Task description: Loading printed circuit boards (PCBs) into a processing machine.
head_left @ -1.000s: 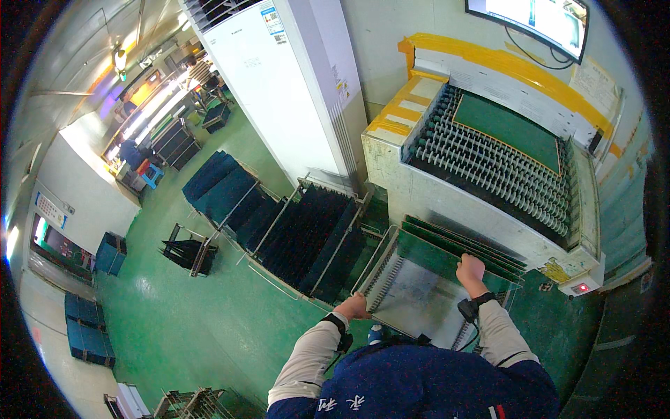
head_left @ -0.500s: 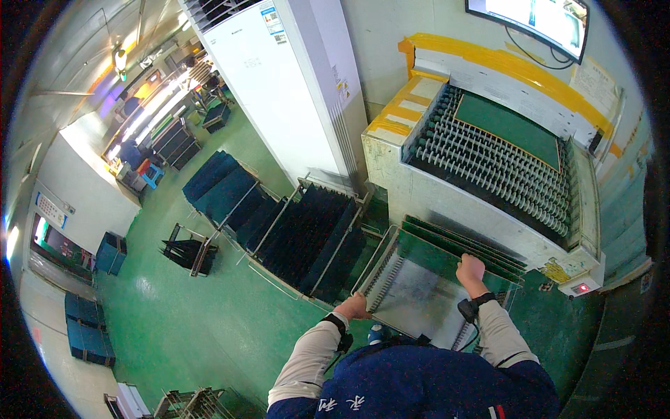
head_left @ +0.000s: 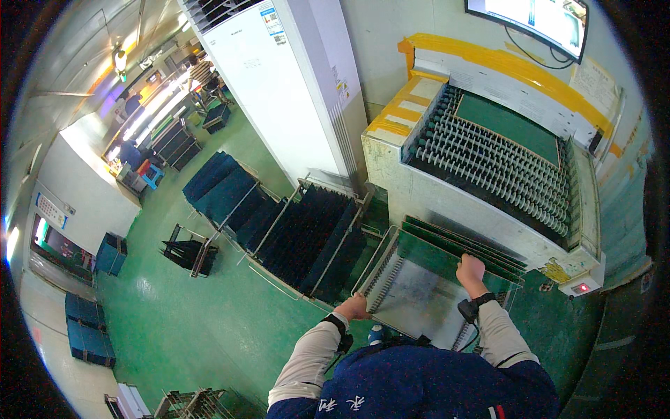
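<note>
The wire rack (head_left: 419,300) stands at the foot of the roller machine (head_left: 433,185), just in front of the person's body, with grey bare space in its near part and comb-like rows of coils along both sides. The right grip (head_left: 472,271) appears clamped on the upper edge of the nearest green panel (head_left: 429,257), on the right half of it; the left grip (head_left: 354,307) is curled at the near left side of the rack, touching it, though I cannot tell whether it closes on the frame or on a panel edge hidden there. As for how far things stand, a few other green panels (head_left: 469,246) are in place, upright and close together at the far end by the machine, while most of the coil slots toward the person hold nothing, so I judge the rack to be in an early state of filling. A single green panel (head_left: 506,129) lies flat on the rollers (head_left: 481,167), outside the rack and untouched. To the left, filled racks of dark panels (head_left: 303,234) stand on the green floor (head_left: 146,251)
</note>
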Tool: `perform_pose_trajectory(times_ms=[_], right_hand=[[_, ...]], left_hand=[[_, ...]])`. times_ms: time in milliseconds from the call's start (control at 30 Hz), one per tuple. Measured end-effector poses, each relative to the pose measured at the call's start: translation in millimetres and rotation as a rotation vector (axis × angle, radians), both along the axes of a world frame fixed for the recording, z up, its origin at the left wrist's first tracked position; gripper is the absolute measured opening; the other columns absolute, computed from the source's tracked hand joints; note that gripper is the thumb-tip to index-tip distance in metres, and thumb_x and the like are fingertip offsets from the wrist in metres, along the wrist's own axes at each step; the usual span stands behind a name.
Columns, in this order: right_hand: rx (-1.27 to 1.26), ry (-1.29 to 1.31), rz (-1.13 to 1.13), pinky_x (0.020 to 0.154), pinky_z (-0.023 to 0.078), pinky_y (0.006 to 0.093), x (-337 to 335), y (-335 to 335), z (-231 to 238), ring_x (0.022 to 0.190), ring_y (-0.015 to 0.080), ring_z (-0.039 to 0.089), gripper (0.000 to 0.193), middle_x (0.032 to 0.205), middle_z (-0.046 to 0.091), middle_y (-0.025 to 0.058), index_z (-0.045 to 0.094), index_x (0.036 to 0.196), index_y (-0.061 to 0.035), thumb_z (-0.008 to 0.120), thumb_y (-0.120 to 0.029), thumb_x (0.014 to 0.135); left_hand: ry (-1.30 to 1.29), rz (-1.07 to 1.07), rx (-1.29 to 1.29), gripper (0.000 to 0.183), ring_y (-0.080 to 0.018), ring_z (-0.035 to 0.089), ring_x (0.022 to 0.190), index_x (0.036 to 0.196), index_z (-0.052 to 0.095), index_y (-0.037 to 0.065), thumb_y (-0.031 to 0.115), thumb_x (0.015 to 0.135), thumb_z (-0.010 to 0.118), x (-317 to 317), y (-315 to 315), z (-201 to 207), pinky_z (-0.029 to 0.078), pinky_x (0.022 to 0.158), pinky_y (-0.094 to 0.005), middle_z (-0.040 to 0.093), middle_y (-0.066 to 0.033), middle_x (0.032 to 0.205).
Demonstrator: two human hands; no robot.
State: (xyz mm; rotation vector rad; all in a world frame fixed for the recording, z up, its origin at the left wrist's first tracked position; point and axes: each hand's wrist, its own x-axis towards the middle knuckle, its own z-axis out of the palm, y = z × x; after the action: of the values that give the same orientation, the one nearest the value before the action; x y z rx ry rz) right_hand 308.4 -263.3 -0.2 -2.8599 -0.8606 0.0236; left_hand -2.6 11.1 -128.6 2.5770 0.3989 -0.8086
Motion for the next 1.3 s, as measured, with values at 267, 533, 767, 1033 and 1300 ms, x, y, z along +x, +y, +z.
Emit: perform_pose_trajectory(times_ms=[267,533,767,1033,1300], right_hand=[[-0.001,0.007,-0.017,0.066,0.048,0.0459,1,-1,-3,0.077,0.0334,0.062,0.017,0.079,0.063,0.0150,0.059,0.078,-0.0047,0.065,-0.020,0.075],[-0.012,0.014,-0.011,0.067,0.048,0.0465,0,-2,0,0.078,0.0342,0.062,0.017,0.079,0.063,0.0155,0.059,0.080,-0.0051,0.065,-0.020,0.076],[-0.031,0.031,-0.018,0.068,0.049,0.0454,-3,2,8,0.079,0.0334,0.062,0.017,0.080,0.064,0.0156,0.060,0.081,-0.0048,0.064,-0.020,0.076],[-0.023,0.024,-0.015,0.068,0.049,0.0453,-2,2,4,0.079,0.0331,0.062,0.017,0.080,0.064,0.0155,0.059,0.080,-0.0044,0.064,-0.020,0.076],[0.005,0.018,-0.004,0.068,0.048,0.0458,-1,1,4,0.078,0.0337,0.062,0.016,0.080,0.063,0.0158,0.059,0.080,-0.0041,0.063,-0.019,0.076]], left_hand=[[0.091,0.036,-0.027,0.088,-0.0420,0.055,0.107,0.121,0.041,-0.017,0.043,0.067,0.076,9,-9,57,0.048,0.089,-0.0414,0.044,-0.0338,0.125],[-0.072,0.014,0.033,0.081,-0.0420,0.060,0.089,0.106,0.047,-0.014,0.048,0.064,0.077,3,-11,44,0.052,0.076,-0.0443,0.054,-0.0295,0.101],[-0.157,-0.041,0.040,0.073,-0.0394,0.058,0.088,0.094,0.056,-0.013,0.051,0.063,0.076,-6,-1,2,0.052,0.073,-0.0419,0.058,-0.0257,0.092],[-0.102,-0.038,0.057,0.067,-0.0395,0.056,0.087,0.091,0.061,-0.009,0.052,0.067,0.073,-8,2,-20,0.051,0.079,-0.0415,0.057,-0.0239,0.101],[-0.072,-0.029,0.047,0.073,-0.0409,0.055,0.096,0.099,0.056,-0.011,0.053,0.067,0.073,-4,-2,3,0.051,0.081,-0.0435,0.056,-0.0270,0.105]])
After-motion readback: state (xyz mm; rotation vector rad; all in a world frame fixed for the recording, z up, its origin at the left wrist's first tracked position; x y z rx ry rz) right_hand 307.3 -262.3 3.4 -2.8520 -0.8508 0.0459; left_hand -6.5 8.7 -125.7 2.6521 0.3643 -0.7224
